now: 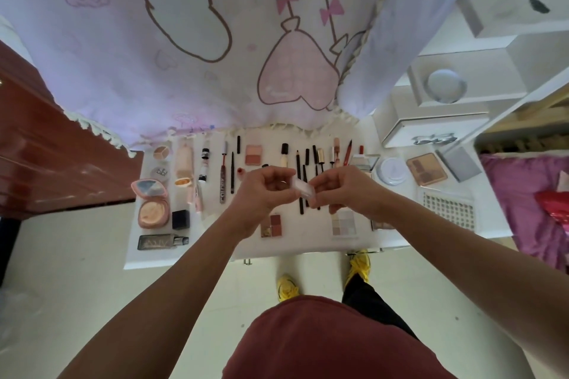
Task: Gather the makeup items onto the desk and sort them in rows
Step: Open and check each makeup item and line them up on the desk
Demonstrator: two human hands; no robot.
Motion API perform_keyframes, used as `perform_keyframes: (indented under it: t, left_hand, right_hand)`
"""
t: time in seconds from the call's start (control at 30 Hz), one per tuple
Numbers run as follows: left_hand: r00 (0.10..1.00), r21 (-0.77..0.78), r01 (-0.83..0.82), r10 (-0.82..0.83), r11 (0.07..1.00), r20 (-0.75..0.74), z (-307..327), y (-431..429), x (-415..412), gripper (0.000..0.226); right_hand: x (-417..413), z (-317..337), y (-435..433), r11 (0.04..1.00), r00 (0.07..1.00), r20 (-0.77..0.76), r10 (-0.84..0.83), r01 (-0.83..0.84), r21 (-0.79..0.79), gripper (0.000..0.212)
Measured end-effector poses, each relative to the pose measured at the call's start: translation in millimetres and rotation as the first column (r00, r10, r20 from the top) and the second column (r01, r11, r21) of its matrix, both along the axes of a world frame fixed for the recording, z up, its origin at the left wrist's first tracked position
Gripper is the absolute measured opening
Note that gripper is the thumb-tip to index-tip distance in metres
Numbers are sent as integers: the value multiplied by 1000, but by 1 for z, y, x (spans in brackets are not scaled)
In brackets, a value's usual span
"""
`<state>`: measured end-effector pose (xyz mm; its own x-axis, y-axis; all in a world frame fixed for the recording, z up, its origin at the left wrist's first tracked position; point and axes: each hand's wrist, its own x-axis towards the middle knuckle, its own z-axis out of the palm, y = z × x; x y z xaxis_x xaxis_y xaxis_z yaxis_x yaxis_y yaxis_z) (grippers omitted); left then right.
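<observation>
The desk (160, 251) is white, and most of the makeup already lies on it in rows.

At its left edge are the round things: a peach compact (153, 213), a black cube (180, 219), and a flat bottle (162, 241) near the front left corner. Next to them a tall tube (184, 158) lies pointing from back to front. Then come thin pencils (232, 173) and a pink blush (253, 154) by the back edge.

In the middle, both hands are up over the desk. The left hand (261, 191) and the right hand (345, 191) hold one small clear case (303, 189) between them. The left fingers are bent and pinch its left end. The right fingers pinch its right end. The case is tilted, with its long side going from hand to hand. It is not touching the desk. Both hands look just as close to it, so either one could set it down.

Under the hands lie a red palette (271, 225) and a pale palette (345, 222), near the front edge. The case seems to belong in that front row, I think, maybe in the gap between them.

Further right are a round white jar (392, 171) and a tan palette (426, 168) near the right edge.
</observation>
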<state>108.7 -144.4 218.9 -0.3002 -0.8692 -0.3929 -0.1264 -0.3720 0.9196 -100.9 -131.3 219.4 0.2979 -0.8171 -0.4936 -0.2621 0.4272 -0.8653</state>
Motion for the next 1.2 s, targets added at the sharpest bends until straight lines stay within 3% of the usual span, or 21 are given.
perform_keyframes:
  t: [0.47,0.67,1.03,1.2]
  left_hand:
    - [998,10,2,-1,1000,-60,5,-2,0,38]
    - [998,66,-21,25,998,-59,-3,3,5,39]
    - [965,115,-184,158,976,208,-68,43,-3,17]
    - [944,212,-131,57,968,325,-111,65,-12,34]
  right_hand:
    - [-4,8,-2,996,999,21,-48,49,-72,25]
    - [-6,2,-2,988,993,24,-111,113,-107,13]
    - [-11,-54,8,972,974,-25,-226,228,64,19]
    - [-8,-95,10,980,977,-158,-143,162,113,13]
